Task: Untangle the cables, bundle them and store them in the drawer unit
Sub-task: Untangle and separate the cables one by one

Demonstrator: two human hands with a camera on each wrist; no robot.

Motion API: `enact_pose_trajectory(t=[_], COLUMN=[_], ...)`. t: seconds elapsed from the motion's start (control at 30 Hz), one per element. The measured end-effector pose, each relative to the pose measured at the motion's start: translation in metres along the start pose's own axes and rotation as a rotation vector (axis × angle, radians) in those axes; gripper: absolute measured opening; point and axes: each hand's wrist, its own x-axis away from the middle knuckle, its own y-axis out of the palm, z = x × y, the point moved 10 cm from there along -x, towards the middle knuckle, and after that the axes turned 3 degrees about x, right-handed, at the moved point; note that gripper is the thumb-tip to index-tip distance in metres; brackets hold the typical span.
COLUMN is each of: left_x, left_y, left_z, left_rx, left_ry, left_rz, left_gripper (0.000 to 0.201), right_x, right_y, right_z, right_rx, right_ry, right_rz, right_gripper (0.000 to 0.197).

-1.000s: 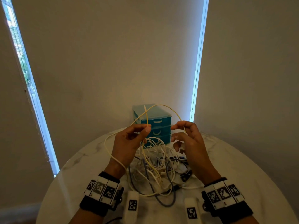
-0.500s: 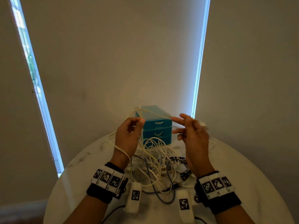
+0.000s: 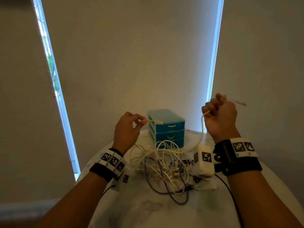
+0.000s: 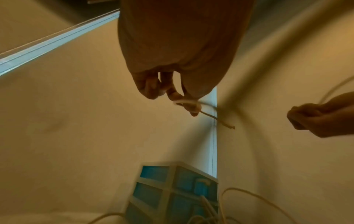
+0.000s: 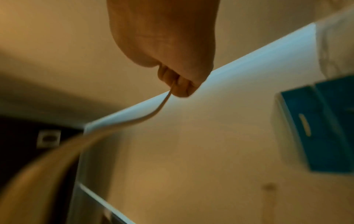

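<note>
The person's left hand [image 3: 126, 129] pinches a thin cream cable [image 3: 201, 129] between thumb and fingertip, close to one of its ends. The short end pokes out toward the blue drawer unit [image 3: 167, 127]. The right hand [image 3: 219, 116] is a closed fist, wrapped tight around the same cable near its other end. That end sticks out past the fist, but it is blurry. Both hands are up in the air, well apart from each other.

From the right fist the cream cable drops down to the messy pile of cables [image 3: 167, 163]. The pile sits in the middle of the round table [image 3: 158, 209], just in front of the drawer unit. The drawer unit stands at the far edge of the table. Its drawers look closed.

What could go wrong? The cream cable probably still runs through the pile. If the hands pull too hard, a loop could tighten into a knot. The whole pile could also get dragged toward the near edge, and a cable could slip off the table. The left pinch is small and close to the tip, so a quick tug could pull the cable out of those fingers. The pile might bump the drawer unit too, and the unit looks light enough to slide.
</note>
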Motion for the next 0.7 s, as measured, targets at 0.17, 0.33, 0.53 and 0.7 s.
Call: enact_pose_trajectory(t=[0.17,0.33,0.53,0.7], left_x=[-0.012,-0.023,-0.013,0.024], left_y=[-0.016,-0.017,-0.025,0.031], left_z=[-0.020,0.018,0.017,0.039], left_rx=[0.356,0.665,0.485,0.095], left_ry=[-0.341,-0.375,-0.349,-0.080], left_rz=[0.083,0.029,-0.084,-0.542], left_gripper=[0.023,0.027,0.049,0.042], right_x=[0.052,0.067,0.055,0.050], right_y=[0.046,0.054,0.049,0.038], right_z=[0.088,0.146,0.125,0.123], right_rx=[1.150,1.463,1.196,0.948], right_ry=[0.094,-0.020,-0.083,0.034], right_rz=[-0.501,-0.633,-0.478,-0.456], right_gripper=[0.038,0.054,0.036,0.032])
